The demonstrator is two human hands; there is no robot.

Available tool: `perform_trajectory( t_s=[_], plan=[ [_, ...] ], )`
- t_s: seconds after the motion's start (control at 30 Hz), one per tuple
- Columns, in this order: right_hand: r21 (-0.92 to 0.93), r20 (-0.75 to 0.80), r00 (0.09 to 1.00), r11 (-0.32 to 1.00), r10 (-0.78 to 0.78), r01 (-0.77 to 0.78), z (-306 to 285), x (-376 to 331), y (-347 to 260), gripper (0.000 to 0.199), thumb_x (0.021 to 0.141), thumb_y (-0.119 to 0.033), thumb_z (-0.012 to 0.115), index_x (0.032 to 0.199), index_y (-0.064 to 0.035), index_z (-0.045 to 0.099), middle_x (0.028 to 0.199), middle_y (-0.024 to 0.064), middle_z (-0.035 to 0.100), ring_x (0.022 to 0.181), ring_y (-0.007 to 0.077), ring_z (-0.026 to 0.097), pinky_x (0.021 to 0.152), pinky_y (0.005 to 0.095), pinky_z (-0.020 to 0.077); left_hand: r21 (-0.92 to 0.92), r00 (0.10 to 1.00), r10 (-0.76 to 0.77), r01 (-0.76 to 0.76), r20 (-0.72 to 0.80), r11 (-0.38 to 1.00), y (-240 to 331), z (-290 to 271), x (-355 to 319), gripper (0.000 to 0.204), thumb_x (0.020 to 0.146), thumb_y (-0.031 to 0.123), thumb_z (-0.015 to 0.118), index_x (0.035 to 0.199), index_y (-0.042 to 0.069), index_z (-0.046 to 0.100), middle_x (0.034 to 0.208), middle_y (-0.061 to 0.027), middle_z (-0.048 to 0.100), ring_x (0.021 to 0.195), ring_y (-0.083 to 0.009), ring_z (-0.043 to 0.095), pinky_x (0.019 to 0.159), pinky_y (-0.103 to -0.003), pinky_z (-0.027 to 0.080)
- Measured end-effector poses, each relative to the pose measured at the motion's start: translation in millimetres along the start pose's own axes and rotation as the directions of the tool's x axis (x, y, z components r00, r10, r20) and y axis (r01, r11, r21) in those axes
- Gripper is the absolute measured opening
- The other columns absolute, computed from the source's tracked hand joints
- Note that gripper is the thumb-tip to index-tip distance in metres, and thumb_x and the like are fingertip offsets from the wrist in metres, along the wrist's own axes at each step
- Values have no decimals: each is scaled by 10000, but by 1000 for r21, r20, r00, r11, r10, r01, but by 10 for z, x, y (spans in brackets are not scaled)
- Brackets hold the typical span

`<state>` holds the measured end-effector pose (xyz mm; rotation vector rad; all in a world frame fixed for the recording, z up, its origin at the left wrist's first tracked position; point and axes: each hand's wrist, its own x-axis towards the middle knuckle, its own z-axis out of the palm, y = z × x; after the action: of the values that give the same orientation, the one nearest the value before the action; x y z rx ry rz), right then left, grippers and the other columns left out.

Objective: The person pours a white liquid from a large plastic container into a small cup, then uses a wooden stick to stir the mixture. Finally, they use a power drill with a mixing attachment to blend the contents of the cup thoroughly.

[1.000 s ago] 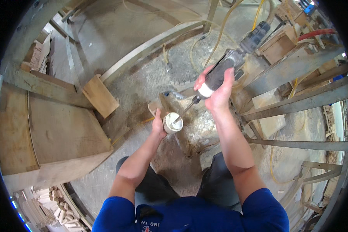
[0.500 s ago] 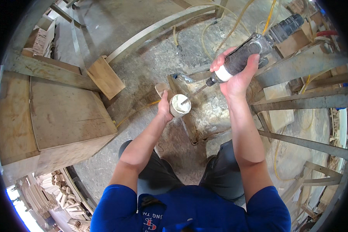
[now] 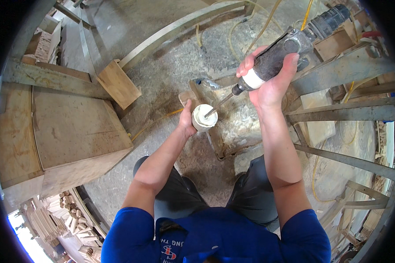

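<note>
My left hand (image 3: 187, 120) is wrapped round a pale cup (image 3: 202, 125) filled with a thick white paste (image 3: 205, 115). In my right hand (image 3: 270, 85) is a dark power drill (image 3: 274, 61) with a white band, tilted down toward the cup. Its long thin rod (image 3: 221, 103) runs from the chuck (image 3: 237, 90) into the paste, so the rod's tip is hidden. Just beyond my left hand shows a small flat wooden piece (image 3: 187, 96); whether my fingers touch it I cannot tell. The cup is held above a stained shallow tray (image 3: 219, 151) on the floor.
A large wooden box (image 3: 74, 127) stands at the left, with a loose board (image 3: 118, 84) by its far corner. Metal frame bars (image 3: 344, 113) cross the right side. Yellow hoses (image 3: 267, 26) trail at the far side. Stacked wood pieces (image 3: 77, 219) lie at lower left.
The drill has shifted slightly up and to the right in view. The cup stays nearly in place with the rod still in the paste, whose surface now shows a swirled ring.
</note>
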<state>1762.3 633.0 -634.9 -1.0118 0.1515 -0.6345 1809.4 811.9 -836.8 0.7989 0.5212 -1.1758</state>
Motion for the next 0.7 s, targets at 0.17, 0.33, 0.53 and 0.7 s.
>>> perform_trajectory(
  t_s=[0.17, 0.33, 0.53, 0.7],
  plan=[
    [-49, 29, 999, 999, -19, 21, 63, -40, -37, 710, 791, -723, 294, 795, -44, 502, 590, 81, 514, 506, 209, 490, 497, 339, 420, 91, 990, -132, 126, 58, 988, -8, -42, 37, 636, 907, 535, 258, 1179, 1, 470, 1118, -174, 568, 1009, -304, 569, 891, -451, 439],
    [-97, 54, 999, 995, -6, 11, 116, -74, -81, 721, 786, -729, 293, 797, -38, 500, 579, 84, 509, 490, 207, 489, 490, 336, 421, 156, 943, -298, 275, 147, 949, -12, -90, 103, 592, 912, 518, 268, 1123, 25, 518, 1048, -159, 606, 941, -284, 604, 857, -445, 461],
    [-66, 138, 990, 998, 25, -16, 61, -28, -86, 739, 776, -743, 285, 805, -37, 501, 581, 89, 504, 496, 214, 491, 492, 341, 419, 121, 924, -320, 300, 210, 946, 57, -218, 184, 662, 890, 553, 290, 1052, -33, 552, 1023, -228, 596, 964, -382, 576, 868, -457, 448],
    [-9, 198, 979, 999, 44, -43, 34, -25, -107, 758, 770, -752, 276, 833, -32, 505, 597, 93, 507, 518, 218, 496, 508, 348, 420, 102, 936, -281, 265, 210, 959, 89, -261, 194, 651, 890, 547, 296, 1074, -26, 546, 1028, -234, 592, 971, -397, 568, 865, -475, 443]
  ],
)
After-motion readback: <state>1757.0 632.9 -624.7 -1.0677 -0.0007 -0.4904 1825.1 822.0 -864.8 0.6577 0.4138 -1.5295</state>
